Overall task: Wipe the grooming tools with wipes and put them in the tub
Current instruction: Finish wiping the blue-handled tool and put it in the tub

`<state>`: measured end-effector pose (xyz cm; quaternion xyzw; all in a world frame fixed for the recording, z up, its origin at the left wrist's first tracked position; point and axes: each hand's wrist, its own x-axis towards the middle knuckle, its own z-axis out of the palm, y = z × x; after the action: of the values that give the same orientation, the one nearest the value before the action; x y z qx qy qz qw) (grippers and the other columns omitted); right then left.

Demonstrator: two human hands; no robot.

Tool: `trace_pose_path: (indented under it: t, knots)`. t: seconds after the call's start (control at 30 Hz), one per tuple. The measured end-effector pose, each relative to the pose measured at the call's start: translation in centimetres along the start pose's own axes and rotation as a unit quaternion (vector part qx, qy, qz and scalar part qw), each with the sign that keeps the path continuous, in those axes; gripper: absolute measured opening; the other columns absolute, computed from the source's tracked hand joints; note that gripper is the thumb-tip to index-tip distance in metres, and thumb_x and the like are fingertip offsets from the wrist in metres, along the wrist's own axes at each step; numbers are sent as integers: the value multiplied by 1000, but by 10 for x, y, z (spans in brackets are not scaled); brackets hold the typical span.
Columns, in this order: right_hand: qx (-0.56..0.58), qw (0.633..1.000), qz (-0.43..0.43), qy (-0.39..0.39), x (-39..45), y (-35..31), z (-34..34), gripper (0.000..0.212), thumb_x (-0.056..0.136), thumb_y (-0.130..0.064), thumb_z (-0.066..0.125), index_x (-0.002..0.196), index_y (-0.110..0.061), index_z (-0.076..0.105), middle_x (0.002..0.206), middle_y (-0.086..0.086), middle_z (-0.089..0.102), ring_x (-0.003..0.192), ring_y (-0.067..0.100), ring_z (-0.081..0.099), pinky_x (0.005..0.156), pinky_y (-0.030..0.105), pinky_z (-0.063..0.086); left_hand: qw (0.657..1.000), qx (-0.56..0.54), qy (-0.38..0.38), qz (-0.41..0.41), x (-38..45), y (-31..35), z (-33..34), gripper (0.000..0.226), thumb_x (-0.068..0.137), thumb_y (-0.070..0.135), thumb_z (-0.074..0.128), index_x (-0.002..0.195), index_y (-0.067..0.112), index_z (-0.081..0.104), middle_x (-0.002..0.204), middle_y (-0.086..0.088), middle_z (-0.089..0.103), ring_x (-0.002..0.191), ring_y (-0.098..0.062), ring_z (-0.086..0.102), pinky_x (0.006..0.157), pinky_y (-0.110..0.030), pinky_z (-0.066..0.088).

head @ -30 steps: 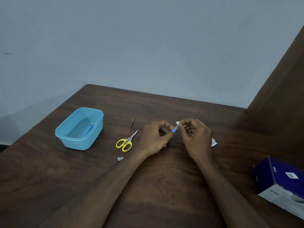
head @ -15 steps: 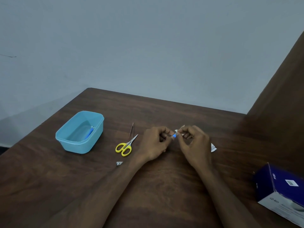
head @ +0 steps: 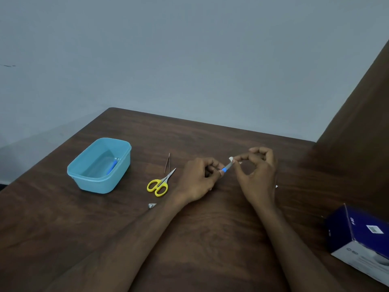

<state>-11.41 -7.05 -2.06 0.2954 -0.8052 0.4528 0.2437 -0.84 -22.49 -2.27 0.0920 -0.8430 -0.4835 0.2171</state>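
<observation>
Blue plastic tub (head: 117, 182) sits at our left on the wooden table (head: 210, 239), holding 1 blue-handled tool (head: 112, 167). We count 1 pair of yellow-handled scissors (head: 161, 183), 1 pair of tweezers (head: 167, 163) just beyond them, and 1 small metal piece (head: 151, 205) nearer us. Our left hand (head: 200, 182) grips the blue handle of 1 slim metal tool (head: 227, 167); our right hand (head: 257, 175) pinches a white wipe (head: 231, 159) around its tip. 1 dark blue box (head: 362, 239) lies far right.
</observation>
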Motion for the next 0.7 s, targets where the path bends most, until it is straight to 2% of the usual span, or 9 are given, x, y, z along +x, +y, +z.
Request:
trace_pose_path:
  t: [0.1,0.3,0.37,0.53,0.63,0.7]
  knots:
    - [3,1000,21,19,4,3,-2,8,84,-27,86,86,-28,79,119,1,53,117,20,56,104,46,49,1000,-4,1,-2,0,-2,1,7,99,18,75,102,21,80,75,8,72,46,-3,63,52,-14,47]
    - [29,998,-35,-41,-6,-1,-2,12,78,-21,86,81,-27,76,121,-2,51,101,17,62,96,34,50,1000,-11,6,2,1,0,1,8,100,21,75,103,18,81,78,5,75,44,-1,61,48,-12,43]
    - [25,999,-22,-16,0,0,-1,12,80,-22,88,82,-28,77,120,-2,51,103,15,61,96,33,49,1000,-18,8,1,2,-1,1,7,100,20,75,103,18,81,78,7,75,45,-1,61,48,-14,46]
    - [22,998,41,45,7,6,-1,6,87,-31,85,88,-29,79,113,-3,54,110,12,60,95,40,54,1000,-20,8,-10,3,-4,2,8,99,22,75,103,23,82,74,13,73,48,-3,63,52,-19,50]
    - [73,992,75,69,6,3,-2,6,91,-34,83,89,-29,79,99,-10,66,91,8,66,78,34,57,999,-36,23,-18,4,-7,1,8,98,25,76,102,28,82,77,11,76,54,-12,70,57,-29,60]
    - [169,973,151,51,5,0,1,7,92,-32,82,87,-28,78,86,-8,77,78,10,71,74,34,59,996,-79,36,-24,4,-10,1,9,98,22,76,102,27,83,81,4,78,64,-19,74,59,-36,64]
